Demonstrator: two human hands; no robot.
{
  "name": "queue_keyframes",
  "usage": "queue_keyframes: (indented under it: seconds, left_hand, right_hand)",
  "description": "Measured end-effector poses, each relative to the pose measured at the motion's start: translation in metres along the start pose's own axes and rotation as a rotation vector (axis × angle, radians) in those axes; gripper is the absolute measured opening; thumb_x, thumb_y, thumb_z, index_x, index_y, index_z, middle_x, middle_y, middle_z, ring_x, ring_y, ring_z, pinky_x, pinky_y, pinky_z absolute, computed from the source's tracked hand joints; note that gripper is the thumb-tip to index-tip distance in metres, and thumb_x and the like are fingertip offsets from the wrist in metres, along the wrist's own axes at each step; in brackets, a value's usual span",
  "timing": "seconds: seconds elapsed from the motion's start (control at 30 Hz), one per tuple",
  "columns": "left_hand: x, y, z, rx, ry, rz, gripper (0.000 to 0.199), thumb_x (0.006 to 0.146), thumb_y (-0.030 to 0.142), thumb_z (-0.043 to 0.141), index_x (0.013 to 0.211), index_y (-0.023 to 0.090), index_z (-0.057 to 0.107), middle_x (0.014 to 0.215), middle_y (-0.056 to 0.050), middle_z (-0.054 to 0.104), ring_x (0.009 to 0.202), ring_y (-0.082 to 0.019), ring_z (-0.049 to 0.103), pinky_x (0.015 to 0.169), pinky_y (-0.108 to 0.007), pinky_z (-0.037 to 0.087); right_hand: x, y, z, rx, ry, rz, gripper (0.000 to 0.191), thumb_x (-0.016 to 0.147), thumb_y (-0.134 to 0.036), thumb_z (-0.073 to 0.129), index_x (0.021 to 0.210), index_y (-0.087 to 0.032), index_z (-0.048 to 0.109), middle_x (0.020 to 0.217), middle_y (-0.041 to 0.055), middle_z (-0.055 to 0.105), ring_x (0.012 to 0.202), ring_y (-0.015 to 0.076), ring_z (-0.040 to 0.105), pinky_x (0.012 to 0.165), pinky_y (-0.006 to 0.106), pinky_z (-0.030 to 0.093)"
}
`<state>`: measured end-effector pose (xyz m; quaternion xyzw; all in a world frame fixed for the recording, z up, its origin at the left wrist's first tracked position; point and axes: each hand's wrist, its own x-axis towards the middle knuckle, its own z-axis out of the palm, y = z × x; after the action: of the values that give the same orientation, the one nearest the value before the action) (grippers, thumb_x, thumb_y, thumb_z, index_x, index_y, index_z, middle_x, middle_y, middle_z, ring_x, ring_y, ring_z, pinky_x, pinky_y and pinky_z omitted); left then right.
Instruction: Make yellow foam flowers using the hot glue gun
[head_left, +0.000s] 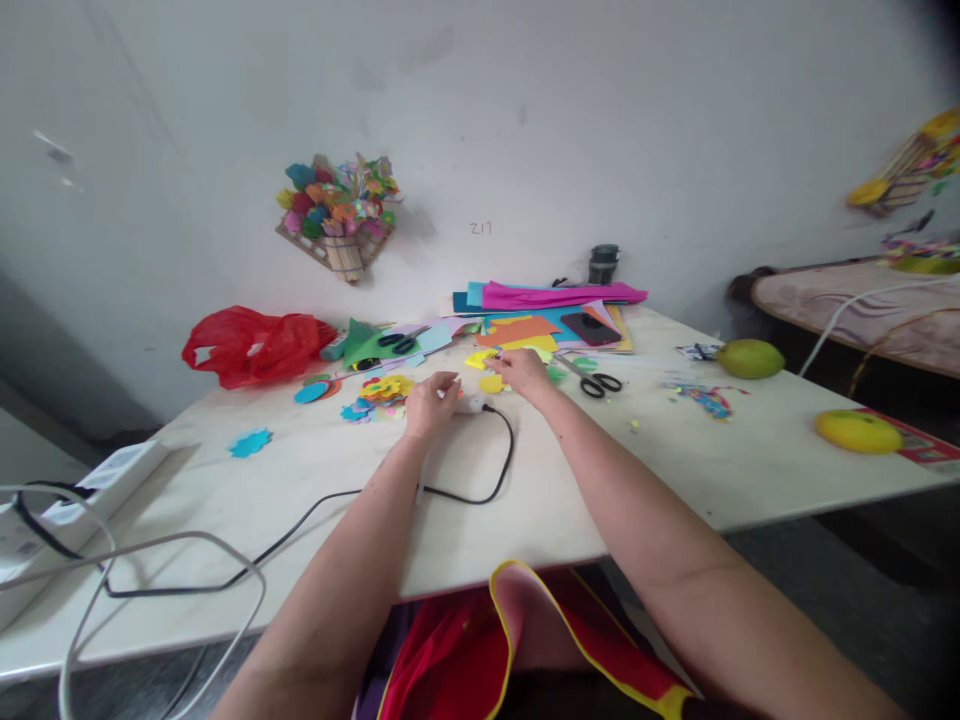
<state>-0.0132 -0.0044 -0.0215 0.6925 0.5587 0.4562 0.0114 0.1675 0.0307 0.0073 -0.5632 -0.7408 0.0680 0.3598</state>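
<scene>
My right hand is closed in a pinch on a bright yellow foam or paper piece, held just above the table. My left hand has its fingers bent together; what they hold, if anything, is too small to make out. Beside the left fingers lies a white device with a black cord, partly hidden by the hand. Left of that hand is a pile of cut flower shapes, yellow on top. A yellow-orange cutout lies between the hands. Black-handled scissors rest right of my right hand.
Coloured sheets with a phone lie at the back. A red plastic bag and a second pair of scissors are left. Mangoes sit right. The cord crosses toward a power strip.
</scene>
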Motion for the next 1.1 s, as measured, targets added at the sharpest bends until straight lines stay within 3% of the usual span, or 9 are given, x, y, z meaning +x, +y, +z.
queue_keyframes:
  seconds: [0.13, 0.3, 0.43, 0.67, 0.83, 0.93, 1.1]
  left_hand:
    - [0.0, 0.001, -0.001, 0.001, -0.006, 0.0, 0.022, 0.076, 0.03, 0.055, 0.093, 0.02, 0.065, 0.079, -0.003, 0.07, 0.074, -0.016, 0.064, 0.066, -0.025, 0.047]
    - [0.0, 0.0, 0.0, -0.007, -0.003, -0.001, 0.022, 0.076, 0.029, 0.055, 0.092, 0.02, 0.065, 0.079, -0.003, 0.07, 0.074, -0.016, 0.064, 0.066, -0.026, 0.048]
    - [0.0, 0.0, 0.0, -0.002, -0.005, 0.003, 0.022, 0.076, 0.029, 0.054, 0.093, 0.02, 0.065, 0.08, -0.004, 0.07, 0.076, -0.017, 0.064, 0.067, -0.026, 0.047]
    - [0.002, 0.001, -0.006, 0.014, 0.072, -0.068, 0.023, 0.076, 0.031, 0.055, 0.093, 0.02, 0.065, 0.08, -0.004, 0.07, 0.074, -0.017, 0.064, 0.072, -0.028, 0.046]
    - [0.004, -0.001, -0.007, -0.021, 0.115, -0.118, 0.023, 0.076, 0.03, 0.053, 0.091, 0.019, 0.066, 0.081, -0.005, 0.07, 0.08, -0.019, 0.064, 0.076, -0.03, 0.047]
    - [0.004, -0.002, -0.006, -0.026, 0.101, -0.111, 0.023, 0.075, 0.03, 0.054, 0.092, 0.019, 0.066, 0.081, -0.005, 0.07, 0.08, -0.019, 0.064, 0.076, -0.03, 0.047]
    - [0.003, -0.004, -0.004, -0.037, 0.097, -0.099, 0.024, 0.075, 0.031, 0.055, 0.092, 0.019, 0.066, 0.082, -0.005, 0.07, 0.079, -0.018, 0.064, 0.075, -0.029, 0.047]
  right_hand:
    - [0.001, 0.001, 0.002, 0.041, -0.022, -0.03, 0.017, 0.075, -0.026, 0.057, 0.074, -0.016, 0.07, 0.074, 0.0032, 0.069, 0.068, 0.0127, 0.06, 0.063, 0.02, 0.04]
    - [0.004, 0.006, 0.006, 0.037, -0.095, 0.003, 0.024, 0.078, -0.012, 0.047, 0.082, -0.016, 0.07, 0.078, 0.0036, 0.069, 0.07, 0.0124, 0.061, 0.065, 0.021, 0.043]
    - [0.004, 0.006, 0.008, 0.088, -0.109, 0.059, 0.024, 0.08, -0.015, 0.045, 0.083, -0.014, 0.069, 0.074, 0.0036, 0.068, 0.059, 0.0106, 0.058, 0.059, 0.02, 0.042]
    - [0.0, -0.002, -0.01, -0.032, -0.173, 0.051, 0.04, 0.082, -0.042, 0.045, 0.063, -0.014, 0.066, 0.056, 0.0041, 0.063, 0.053, 0.0118, 0.056, 0.053, 0.021, 0.04]
    - [-0.005, -0.002, -0.021, -0.055, -0.401, 0.199, 0.01, 0.071, -0.02, 0.061, 0.072, -0.013, 0.068, 0.062, 0.0033, 0.065, 0.049, 0.0103, 0.055, 0.051, 0.02, 0.041]
    - [-0.007, -0.004, -0.024, -0.035, -0.503, 0.292, 0.016, 0.073, -0.009, 0.056, 0.084, -0.012, 0.068, 0.07, 0.0049, 0.067, 0.048, 0.0082, 0.054, 0.05, 0.019, 0.042]
    - [-0.007, -0.006, -0.027, -0.143, -0.557, 0.265, 0.024, 0.082, -0.026, 0.05, 0.083, -0.009, 0.067, 0.077, 0.0101, 0.068, 0.056, 0.0105, 0.058, 0.053, 0.019, 0.042]
